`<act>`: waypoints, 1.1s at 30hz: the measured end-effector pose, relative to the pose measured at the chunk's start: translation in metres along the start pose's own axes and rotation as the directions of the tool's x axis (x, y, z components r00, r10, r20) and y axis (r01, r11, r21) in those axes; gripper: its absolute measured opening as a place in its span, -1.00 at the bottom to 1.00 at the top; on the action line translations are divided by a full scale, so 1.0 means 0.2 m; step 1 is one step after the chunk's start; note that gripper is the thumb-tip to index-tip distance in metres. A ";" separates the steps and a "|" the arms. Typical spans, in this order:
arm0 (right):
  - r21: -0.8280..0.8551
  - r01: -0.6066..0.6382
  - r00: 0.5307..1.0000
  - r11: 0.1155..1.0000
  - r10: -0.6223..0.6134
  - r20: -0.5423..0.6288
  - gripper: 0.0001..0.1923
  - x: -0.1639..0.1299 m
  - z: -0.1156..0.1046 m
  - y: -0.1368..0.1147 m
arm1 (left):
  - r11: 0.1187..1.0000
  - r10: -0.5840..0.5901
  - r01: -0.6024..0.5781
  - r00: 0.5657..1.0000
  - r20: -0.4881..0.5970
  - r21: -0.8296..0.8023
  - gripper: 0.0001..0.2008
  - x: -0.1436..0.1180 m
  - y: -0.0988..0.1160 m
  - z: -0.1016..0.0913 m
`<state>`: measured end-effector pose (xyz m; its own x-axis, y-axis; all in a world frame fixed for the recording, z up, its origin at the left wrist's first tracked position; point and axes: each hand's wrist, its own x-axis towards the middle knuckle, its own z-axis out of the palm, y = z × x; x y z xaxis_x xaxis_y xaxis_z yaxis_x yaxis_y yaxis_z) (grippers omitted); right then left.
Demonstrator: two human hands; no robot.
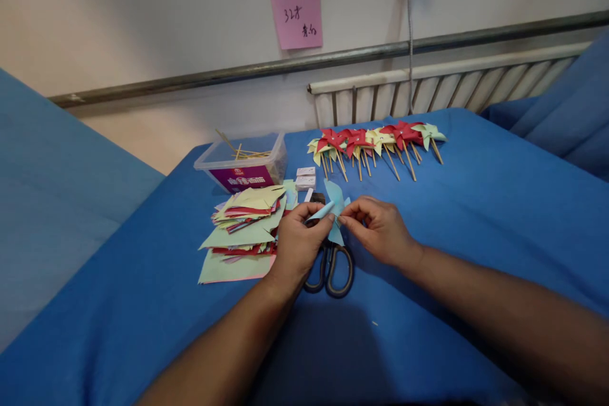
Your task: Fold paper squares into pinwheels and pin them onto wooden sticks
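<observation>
Blue cloth-covered table (476, 216): work surface. Stack of cut yellow, red and green paper squares (245, 228): left of the hands. Row of finished red and yellow paper pinwheels on wooden sticks (375, 139): far edge. Left hand (299, 244) and right hand (378, 228): fingertips pinched on the light-blue folded paper piece (334, 203), held above black-handled scissors (330, 263).

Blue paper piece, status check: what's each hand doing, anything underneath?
Left hand and right hand both pinching the light blue paper piece. Scissors lying directly under hands. Paper stack at left.
</observation>
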<state>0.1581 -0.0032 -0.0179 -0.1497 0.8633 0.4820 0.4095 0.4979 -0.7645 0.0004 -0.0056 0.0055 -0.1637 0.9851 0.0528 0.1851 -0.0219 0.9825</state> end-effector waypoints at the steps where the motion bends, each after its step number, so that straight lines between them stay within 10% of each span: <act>1: 0.001 -0.002 1.000 1.000 0.002 -0.004 -0.93 0.00 0.00 0.00 | 1.000 0.008 -0.008 1.000 -0.002 0.003 -0.81 0.00 0.00 0.00; 33: 0.155 -0.176 0.984 0.972 0.180 -0.011 -0.91 -0.01 0.05 0.03 | 0.999 0.053 -0.053 0.998 -0.013 0.011 -0.87 -0.02 0.04 0.01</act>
<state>0.1518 -0.0014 -0.0290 -0.0635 0.9377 0.3415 0.2852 0.3450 -0.8942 0.0036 -0.0100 0.0127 -0.1663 0.9802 0.1073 0.2040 -0.0723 0.9763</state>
